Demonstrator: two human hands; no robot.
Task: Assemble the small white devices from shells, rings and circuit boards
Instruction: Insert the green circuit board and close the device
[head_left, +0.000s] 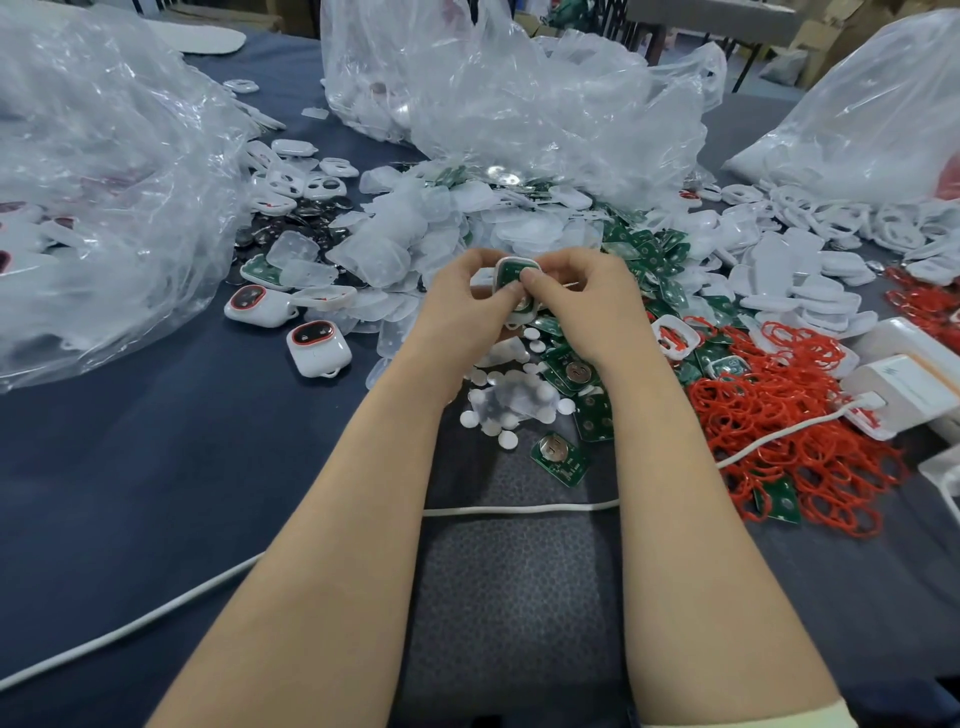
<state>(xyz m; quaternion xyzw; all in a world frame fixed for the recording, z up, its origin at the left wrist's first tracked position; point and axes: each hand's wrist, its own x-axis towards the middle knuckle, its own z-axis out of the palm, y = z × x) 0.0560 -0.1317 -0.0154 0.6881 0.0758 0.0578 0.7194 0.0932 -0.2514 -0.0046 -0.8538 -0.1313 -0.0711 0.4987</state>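
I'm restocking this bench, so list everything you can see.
plastic bags: several, clear, left, back, right
finished devices: two, white, red-trimmed faces, left of the hands
covers: many, translucent, heaped behind the hands
circuit boards: many, green, right of the hands
rings: heap, red, right
shells: many, white, far right
discs: many, white, below the wrists
cable: one, white, near table
held shell: one, white, green board inside, between the hands
left hand: pinches held shell
right hand: pinches held shell

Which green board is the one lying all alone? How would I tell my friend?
Find the big tangle of red rings on the right. Left of it, just below the little white discs, lies one green circuit board. Unlike the others, it sits alone on the dark mat, round silver battery up.
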